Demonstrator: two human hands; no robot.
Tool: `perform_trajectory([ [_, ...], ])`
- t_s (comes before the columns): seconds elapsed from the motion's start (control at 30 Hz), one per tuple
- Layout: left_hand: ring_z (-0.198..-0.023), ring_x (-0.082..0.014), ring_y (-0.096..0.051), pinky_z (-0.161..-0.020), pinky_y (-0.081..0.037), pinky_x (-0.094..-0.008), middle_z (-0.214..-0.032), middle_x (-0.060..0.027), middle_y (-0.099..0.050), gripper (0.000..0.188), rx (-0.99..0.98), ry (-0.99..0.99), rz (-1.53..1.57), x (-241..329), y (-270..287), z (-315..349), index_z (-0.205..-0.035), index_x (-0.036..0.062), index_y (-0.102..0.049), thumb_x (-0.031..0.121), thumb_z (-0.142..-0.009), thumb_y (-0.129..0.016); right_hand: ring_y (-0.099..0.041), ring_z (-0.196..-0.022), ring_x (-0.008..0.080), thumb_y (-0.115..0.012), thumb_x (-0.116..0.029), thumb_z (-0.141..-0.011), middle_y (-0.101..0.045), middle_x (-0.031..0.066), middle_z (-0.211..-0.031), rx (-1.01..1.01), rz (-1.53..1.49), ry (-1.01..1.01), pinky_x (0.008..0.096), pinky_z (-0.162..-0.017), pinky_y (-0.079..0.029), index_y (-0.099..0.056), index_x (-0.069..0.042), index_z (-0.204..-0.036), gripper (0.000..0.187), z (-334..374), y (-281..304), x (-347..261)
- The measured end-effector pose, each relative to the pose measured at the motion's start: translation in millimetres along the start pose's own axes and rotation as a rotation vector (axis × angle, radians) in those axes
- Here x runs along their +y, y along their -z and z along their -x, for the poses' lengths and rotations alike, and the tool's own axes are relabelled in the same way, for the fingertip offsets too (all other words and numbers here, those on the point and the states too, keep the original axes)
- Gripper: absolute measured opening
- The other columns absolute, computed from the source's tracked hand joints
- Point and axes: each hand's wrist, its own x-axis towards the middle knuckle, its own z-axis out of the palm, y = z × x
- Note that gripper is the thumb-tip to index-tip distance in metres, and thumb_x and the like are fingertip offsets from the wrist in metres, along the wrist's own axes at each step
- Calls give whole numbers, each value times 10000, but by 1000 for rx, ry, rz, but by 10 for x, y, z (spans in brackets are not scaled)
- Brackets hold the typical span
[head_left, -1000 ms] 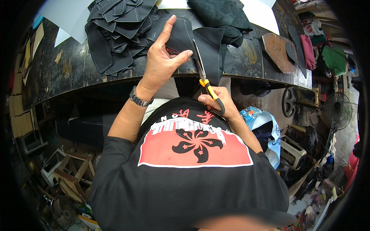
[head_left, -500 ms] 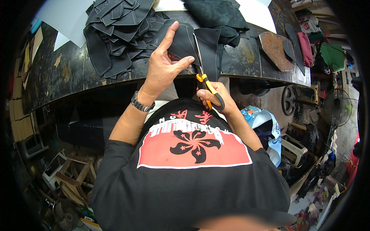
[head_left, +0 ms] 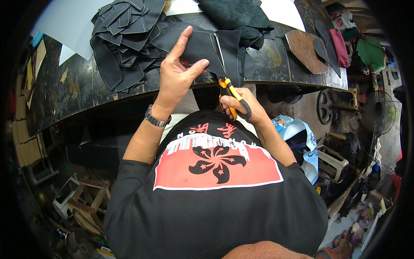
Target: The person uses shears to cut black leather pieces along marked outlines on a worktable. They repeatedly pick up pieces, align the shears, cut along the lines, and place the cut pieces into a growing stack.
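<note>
My left hand [head_left: 174, 71] is on a dark leather piece [head_left: 200, 41] with a pale outline drawn on it. Its index finger points away from me and its thumb is stretched to the right, both over the leather; the other fingers are mostly hidden. In my right hand [head_left: 246, 103] are scissors [head_left: 231, 93] with yellow, orange and black handles, held at the table's near edge. One blade shows above the leather, pointing away from me along its right part. Whether the other blade is beneath cannot be made out.
Cut dark pieces [head_left: 125, 30] are heaped on the worn black table [head_left: 64, 97] at left. Folded dark suede [head_left: 237, 19] lies behind the scissors. A brown board [head_left: 304, 52] sits at right, near a pink roll [head_left: 340, 47]. A fan [head_left: 379, 112] stands beyond the table.
The leather piece and my left hand appear slightly further left. My right hand still holds the scissors, in nearly the same place. The whole view has shifted a little.
</note>
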Motion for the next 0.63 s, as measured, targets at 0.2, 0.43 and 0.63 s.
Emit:
perform_trajectory([
  [0.2,-961,-111,-637,-788,-601,-247,-1251,-113,-565,753,-1,15,5,11,-61,38,-1496,23,-294,-82,-847,-660,-506,-475,71,-762,-402,-827,-531,0,-584,48,-18,37,216,-437,-398,-595,-47,-731,404,-37,-16,48],
  [0.43,-956,-116,-637,-774,-603,-248,-1225,-110,-576,754,11,30,19,-18,-96,77,-1499,20,-284,-81,-851,-656,-461,-425,38,-791,-386,-809,-490,-32,-520,121,44,40,196,-397,-351,-588,-71,-661,403,29,-68,122],
  [0.63,-961,-122,-637,-759,-606,-253,-1225,-105,-577,762,13,7,41,-20,-136,97,-1508,43,-280,-74,-856,-656,-531,-469,90,-736,-326,-862,-550,15,-586,66,47,27,212,-438,-425,-604,-53,-743,326,-33,-66,83],
])
